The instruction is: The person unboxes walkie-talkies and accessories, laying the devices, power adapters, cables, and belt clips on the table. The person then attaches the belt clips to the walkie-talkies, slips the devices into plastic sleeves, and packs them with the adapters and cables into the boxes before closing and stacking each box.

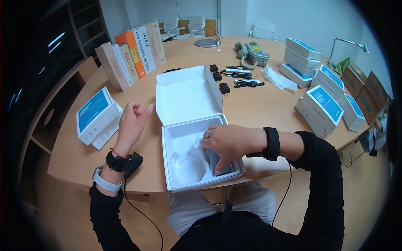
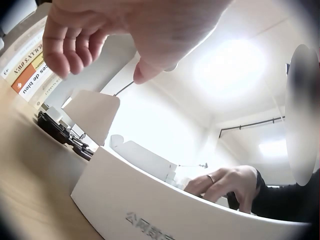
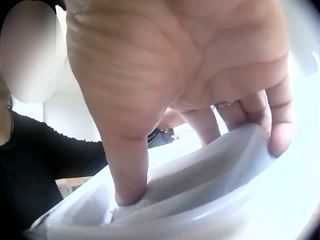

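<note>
An open white box (image 1: 176, 140) sits near the table's front edge, its lid (image 1: 186, 94) tilted back. Inside is a white molded tray with a rounded hollow at the left. My right hand (image 1: 232, 142) reaches into the right side of the tray. In the right wrist view, its thumb and fingers span a grey item in translucent plastic wrap (image 3: 205, 170), gripping it at opposite sides; most of the item is hidden by the wrap and the hand. My left hand (image 1: 133, 124) hovers left of the box, fingers loosely bent, holding nothing.
Blue-topped boxes are stacked at the left (image 1: 95, 113) and right (image 1: 320, 106). Beyond the lid lie black adapters (image 1: 225, 88), coiled cables (image 1: 247, 83) and a white plastic bag (image 1: 278, 79). A corded telephone (image 1: 255, 53) and a row of books (image 1: 140, 52) stand farther back.
</note>
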`<state>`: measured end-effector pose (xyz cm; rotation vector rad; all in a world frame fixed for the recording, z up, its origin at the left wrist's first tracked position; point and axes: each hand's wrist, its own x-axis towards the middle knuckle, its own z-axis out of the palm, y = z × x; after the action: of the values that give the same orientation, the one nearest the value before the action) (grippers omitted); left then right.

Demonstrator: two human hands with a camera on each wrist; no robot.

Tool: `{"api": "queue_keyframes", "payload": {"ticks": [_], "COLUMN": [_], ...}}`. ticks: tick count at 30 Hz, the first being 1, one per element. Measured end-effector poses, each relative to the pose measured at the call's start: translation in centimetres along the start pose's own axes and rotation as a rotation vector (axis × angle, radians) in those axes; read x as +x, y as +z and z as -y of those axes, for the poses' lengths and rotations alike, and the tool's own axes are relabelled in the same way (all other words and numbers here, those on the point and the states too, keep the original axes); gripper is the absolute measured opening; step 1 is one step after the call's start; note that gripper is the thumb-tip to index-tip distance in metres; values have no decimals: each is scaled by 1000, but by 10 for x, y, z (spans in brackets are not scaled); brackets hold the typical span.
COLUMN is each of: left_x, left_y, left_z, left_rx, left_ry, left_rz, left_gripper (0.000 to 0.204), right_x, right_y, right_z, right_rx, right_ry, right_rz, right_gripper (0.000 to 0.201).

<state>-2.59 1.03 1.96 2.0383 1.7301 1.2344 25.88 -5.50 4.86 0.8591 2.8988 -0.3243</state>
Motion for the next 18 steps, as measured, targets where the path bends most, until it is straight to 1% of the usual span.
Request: {"api": "queue_keyframes", "payload": {"ticks": [1, 2, 4, 5, 6, 7, 8, 9, 10, 12, 14, 16, 17, 18], "left_x": [9, 15, 29, 35, 37, 37, 37, 36, 35, 29, 29, 26, 26, 24], "left_y": [4, 10, 20, 25, 27, 28, 30, 30, 27, 21, 21, 20, 20, 20], "left_z": [2, 3, -4, -1, 1, 3, 4, 4, 1, -5, -2, -1, -2, -2], "left_rx": [-68, -69, -556, -588, -587, -632, -678, -664, -671, -755, -775, -809, -809, -797], "left_ry": [-35, -21, -332, -336, -314, -320, -329, -338, -332, -297, -325, -379, -374, -346], "left_rz": [51, 65, 319, 377, 387, 449, 511, 515, 521, 531, 549, 596, 591, 565], "left_gripper": [59, 59, 56, 54, 54, 52, 51, 46, 46, 42, 43, 46, 46, 45], "right_x": [0, -2, -8, -13, -19, -26, -33, -41, -49, -64, -69, -68, -62, -56], "right_y": [1, 1, -4, -3, 2, 6, 4, -1, -6, -16, -16, -9, -10, -8], "right_z": [2, 6, 11, 9, 6, 1, -7, -20, -35, -84, -144, -204, -217, -229], "right_rx": [-10, -3, 98, 93, 119, 141, 133, 219, 307, 274, 130, -43, -48, -154], "right_ry": [23, 40, 109, 125, 37, -54, -40, 6, 49, 366, 663, 683, 679, 688], "right_rz": [7, -3, -35, -51, -243, -434, -447, -580, -705, -723, -787, -772, -777, -623], "right_gripper": [65, 65, 67, 67, 67, 67, 67, 62, 58, 46, 34, 31, 31, 30]}}
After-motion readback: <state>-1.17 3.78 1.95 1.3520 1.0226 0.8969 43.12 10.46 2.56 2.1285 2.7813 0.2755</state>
